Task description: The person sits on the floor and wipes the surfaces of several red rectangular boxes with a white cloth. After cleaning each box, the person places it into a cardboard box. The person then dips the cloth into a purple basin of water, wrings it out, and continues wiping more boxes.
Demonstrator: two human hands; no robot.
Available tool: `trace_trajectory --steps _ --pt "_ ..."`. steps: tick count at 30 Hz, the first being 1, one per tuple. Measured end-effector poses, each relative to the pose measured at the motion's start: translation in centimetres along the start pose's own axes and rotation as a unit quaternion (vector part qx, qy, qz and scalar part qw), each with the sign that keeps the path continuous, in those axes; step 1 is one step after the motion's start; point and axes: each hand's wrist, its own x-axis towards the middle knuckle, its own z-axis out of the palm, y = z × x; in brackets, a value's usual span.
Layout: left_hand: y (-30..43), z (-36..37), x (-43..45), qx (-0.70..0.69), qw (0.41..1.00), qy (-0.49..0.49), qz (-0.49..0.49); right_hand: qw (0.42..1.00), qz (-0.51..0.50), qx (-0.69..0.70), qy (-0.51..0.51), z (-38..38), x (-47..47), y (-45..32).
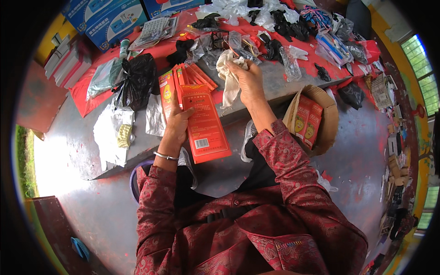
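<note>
My left hand (177,125), with a bracelet at its wrist, grips a flat red printed box (208,127) bearing writing and a barcode. Its index finger reaches up between this box and an orange-red packet with a yellow cartoon print (166,89), which stands just behind. More flat red packets (202,77) lie fanned out beyond. In my right hand (245,75) is a crumpled off-white knitted cloth (227,74), which may be a glove; it hangs down over the grey table edge. To the right, an open cardboard box (328,120) holds red packets with yellow cartoon prints (307,120).
A knotted black plastic bag (139,80) and white plastic with a yellowish item (124,135) are at the left. Crumpled clear and black bags (273,50) cover the red cloth (311,65) behind. Blue cartons (115,22) stand back left. A purple basin rim (133,182) shows beside my left leg.
</note>
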Motion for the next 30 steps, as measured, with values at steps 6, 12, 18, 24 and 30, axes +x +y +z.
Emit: trace_trajectory --steps 6,12,18,24,30 --pt "-0.4 -0.1 0.9 -0.042 0.998 -0.037 -0.007 0.869 -0.212 -0.363 -0.260 3.9 -4.9 0.4" --pt "1.8 0.0 -0.3 -0.056 0.998 -0.035 -0.015 0.942 -0.017 -0.191 -0.274 2.6 -2.8 -3.3" --pt "0.8 0.3 0.5 -0.082 0.996 -0.023 0.021 0.802 -0.308 -0.423 -0.289 3.9 -4.7 1.1" --pt "2.4 -2.7 1.5 -0.105 0.990 -0.019 0.097 0.830 -0.306 -0.328 -0.332 2.9 -6.0 0.0" --pt "3.0 -3.4 2.1 -0.119 0.987 0.034 0.098 0.988 0.153 0.018 -0.016 -1.0 -2.0 -1.3"
